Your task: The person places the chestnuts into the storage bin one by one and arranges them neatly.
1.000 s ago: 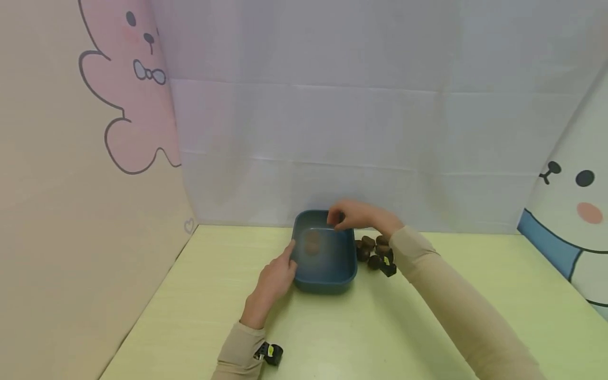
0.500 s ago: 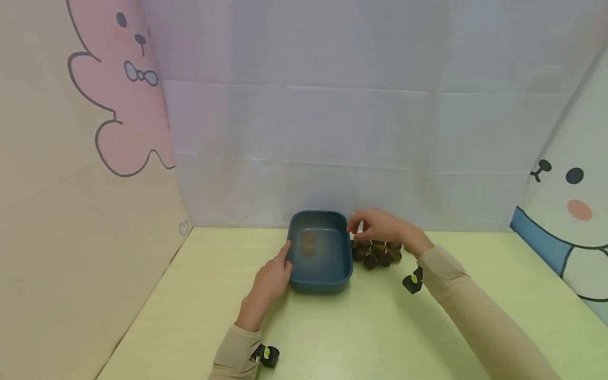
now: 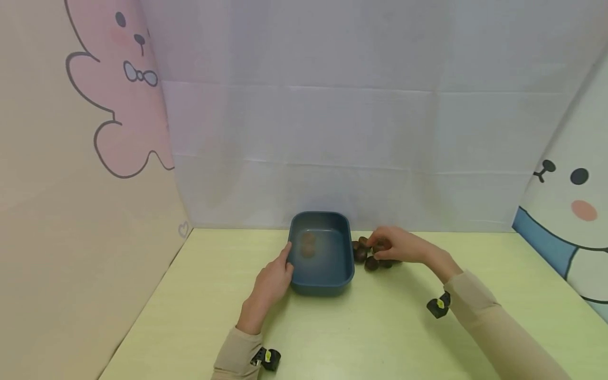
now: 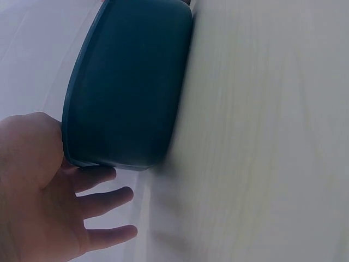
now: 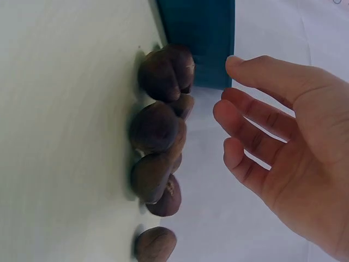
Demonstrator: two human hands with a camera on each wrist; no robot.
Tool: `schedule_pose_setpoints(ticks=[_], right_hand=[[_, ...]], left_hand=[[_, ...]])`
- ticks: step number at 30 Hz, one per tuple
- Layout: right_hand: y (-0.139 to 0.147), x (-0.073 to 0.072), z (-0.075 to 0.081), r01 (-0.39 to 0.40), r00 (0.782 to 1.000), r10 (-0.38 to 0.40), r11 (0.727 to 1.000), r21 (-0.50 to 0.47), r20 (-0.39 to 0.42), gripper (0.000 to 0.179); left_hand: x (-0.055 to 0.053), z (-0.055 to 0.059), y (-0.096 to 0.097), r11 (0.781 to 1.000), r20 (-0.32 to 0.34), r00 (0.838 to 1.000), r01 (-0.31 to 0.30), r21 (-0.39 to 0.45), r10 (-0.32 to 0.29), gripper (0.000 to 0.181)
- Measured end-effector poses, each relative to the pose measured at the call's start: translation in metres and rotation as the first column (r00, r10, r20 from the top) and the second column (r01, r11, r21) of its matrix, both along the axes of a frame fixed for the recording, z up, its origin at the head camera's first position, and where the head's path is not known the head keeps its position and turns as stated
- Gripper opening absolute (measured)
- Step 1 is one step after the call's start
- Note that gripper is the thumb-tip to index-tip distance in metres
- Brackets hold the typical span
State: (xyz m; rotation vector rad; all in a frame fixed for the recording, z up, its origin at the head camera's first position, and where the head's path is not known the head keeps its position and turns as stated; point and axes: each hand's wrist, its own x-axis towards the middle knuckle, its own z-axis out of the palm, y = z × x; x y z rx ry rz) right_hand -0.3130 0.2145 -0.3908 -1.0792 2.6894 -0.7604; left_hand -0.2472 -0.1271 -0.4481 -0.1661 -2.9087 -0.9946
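Observation:
A dark blue rectangular bin (image 3: 323, 264) stands by the back curtain with a few brown chestnuts (image 3: 308, 245) showing inside. My left hand (image 3: 272, 278) holds its left rim near the front corner; in the left wrist view, several fingers spread straight beside the bin's wall and the thumb tip is hidden behind the rim. Over a heap of chestnuts (image 3: 361, 256) right of the bin, my right hand (image 3: 396, 245) hovers with thumb and fingers apart. The right wrist view shows nothing between its fingers, close above the chestnuts (image 5: 154, 127).
Pale yellow-green table (image 3: 332, 338) spreads out in front. A white curtain (image 3: 304, 132) hangs right behind the bin. Printed panels with cartoon animals close off both sides. Each wrist carries a small black camera.
My right hand moves from over the bin to the right and down over the chestnut heap. One more chestnut shows in the bin. My left hand stays at the rim.

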Motion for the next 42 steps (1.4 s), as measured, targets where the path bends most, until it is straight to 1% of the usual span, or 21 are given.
schedule_pose_setpoints(ticks=[2, 6, 11, 17, 21, 26, 29, 34, 39, 42], right_hand=[[0.005, 0.003, -0.004, 0.011, 1.0, -0.011, 1.0, 0.001, 0.004, 0.028], [0.014, 0.006, -0.011, 0.038, 0.999, -0.038, 0.999, -0.001, 0.018, 0.029], [0.023, 0.008, -0.018, 0.051, 0.998, -0.05, 0.999, -0.019, 0.028, 0.034], [0.031, 0.01, -0.026, 0.059, 0.998, -0.059, 0.997, -0.044, 0.019, 0.036], [0.034, 0.01, -0.034, 0.05, 0.999, -0.05, 0.998, -0.045, -0.003, 0.038], [0.033, 0.012, -0.04, 0.063, 0.998, -0.063, 0.998, -0.002, -0.021, 0.04], [0.03, 0.014, -0.04, 0.072, 0.997, -0.071, 0.997, 0.026, -0.037, 0.039], [0.025, 0.016, -0.041, 0.086, 0.993, -0.08, 0.994, 0.072, -0.093, 0.036], [0.024, 0.017, -0.041, 0.095, 0.987, -0.082, 0.991, 0.089, -0.141, 0.036], [0.025, 0.018, -0.039, 0.108, 0.982, -0.092, 0.99, 0.093, -0.166, 0.035]], left_hand=[[0.0, 0.001, 0.001, 1.0, 0.015, 1.0, 0.0, 0.001, 0.0, 0.057], [0.0, 0.0, 0.001, 1.0, 0.013, 1.0, -0.002, -0.002, 0.002, 0.057], [-0.002, -0.001, 0.001, 1.0, 0.013, 1.0, -0.008, 0.004, 0.008, 0.057], [-0.001, -0.001, 0.001, 1.0, 0.016, 1.0, 0.005, 0.012, -0.005, 0.057], [0.0, 0.0, 0.001, 1.0, 0.01, 1.0, 0.005, 0.028, -0.005, 0.057], [-0.001, -0.001, 0.001, 1.0, 0.005, 1.0, 0.001, 0.027, -0.001, 0.057], [-0.001, -0.001, -0.001, 1.0, 0.007, 1.0, -0.004, 0.027, 0.004, 0.057], [-0.001, 0.0, -0.002, 1.0, 0.004, 1.0, 0.0, 0.02, 0.0, 0.057], [-0.002, -0.001, -0.001, 1.0, 0.0, 1.0, 0.007, 0.012, -0.007, 0.056], [-0.002, -0.002, 0.0, 1.0, -0.003, 1.0, 0.006, 0.008, -0.006, 0.056]])
